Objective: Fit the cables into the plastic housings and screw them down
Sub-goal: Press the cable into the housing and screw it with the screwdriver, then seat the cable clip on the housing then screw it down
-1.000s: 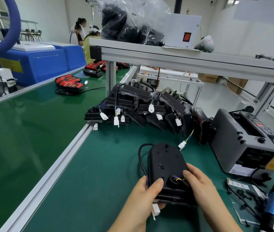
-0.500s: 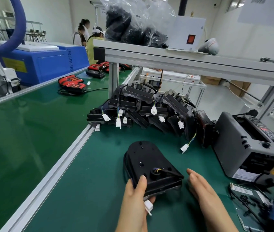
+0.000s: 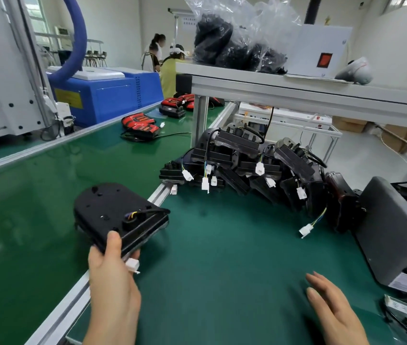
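Gripping the near edge of a black plastic housing (image 3: 112, 210), the left hand (image 3: 112, 277) holds it at lower left of centre, with the thumb curled over its top face. The housing sits over the green belt (image 3: 23, 195), just left of the aluminium rail (image 3: 55, 317) that borders the worktop (image 3: 222, 257); whether it touches the belt cannot be told. A short black cable (image 3: 151, 210) leaves a round port on its top, with coloured wires showing there. A white connector (image 3: 132, 264) hangs beside the left fingers.

At lower right the right hand (image 3: 334, 310) is palm down over the worktop, fingers straight and slightly apart, holding nothing.

A pile of similar housings (image 3: 242, 155) with white plugs lies at centre right under the shelf (image 3: 297, 88). A grey machine (image 3: 391, 232) stands at the right edge.
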Available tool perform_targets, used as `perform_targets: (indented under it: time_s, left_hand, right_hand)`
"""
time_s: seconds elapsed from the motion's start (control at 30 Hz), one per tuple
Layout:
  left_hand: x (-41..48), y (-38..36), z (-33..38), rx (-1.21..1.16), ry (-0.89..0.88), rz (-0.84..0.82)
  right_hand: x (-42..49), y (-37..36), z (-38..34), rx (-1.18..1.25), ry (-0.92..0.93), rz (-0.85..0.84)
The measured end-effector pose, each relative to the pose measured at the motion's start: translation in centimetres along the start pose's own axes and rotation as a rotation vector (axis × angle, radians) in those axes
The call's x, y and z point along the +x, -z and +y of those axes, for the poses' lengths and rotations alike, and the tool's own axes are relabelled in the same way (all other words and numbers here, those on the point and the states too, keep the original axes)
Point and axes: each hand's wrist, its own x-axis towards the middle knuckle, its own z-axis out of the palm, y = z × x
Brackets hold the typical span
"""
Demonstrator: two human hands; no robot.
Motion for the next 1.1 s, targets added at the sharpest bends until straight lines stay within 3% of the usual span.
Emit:
perform_targets:
  time_s: [0.2, 0.4, 0.73, 0.9, 1.1]
  left_hand:
    - [5.2, 2.7, 1.9, 0.011, -0.079, 0.272]
    - [7.4, 5.1, 2.4, 0.035, -0.047, 0.388]
    - [7.9, 6.3, 2.5, 0.080, -0.026, 0.431]
    - [7.9, 6.9, 2.4, 0.148, -0.100, 0.438]
    - [9.1, 7.9, 3.2, 0.198, -0.063, 0.428]
  right_hand:
    - [-0.3, -0.1, -0.4, -0.036, 0.061, 0.052]
    - [-0.6, -0.4, -0.6, 0.003, 0.119, 0.069]
    - [-0.1, -0.8, -0.1, 0.025, 0.120, 0.096]
    - [-0.1, -1.3, -0.7, -0.042, 0.150, 0.150]
    - [-0.4, -1.3, 0.3, 0.045, 0.126, 0.084]
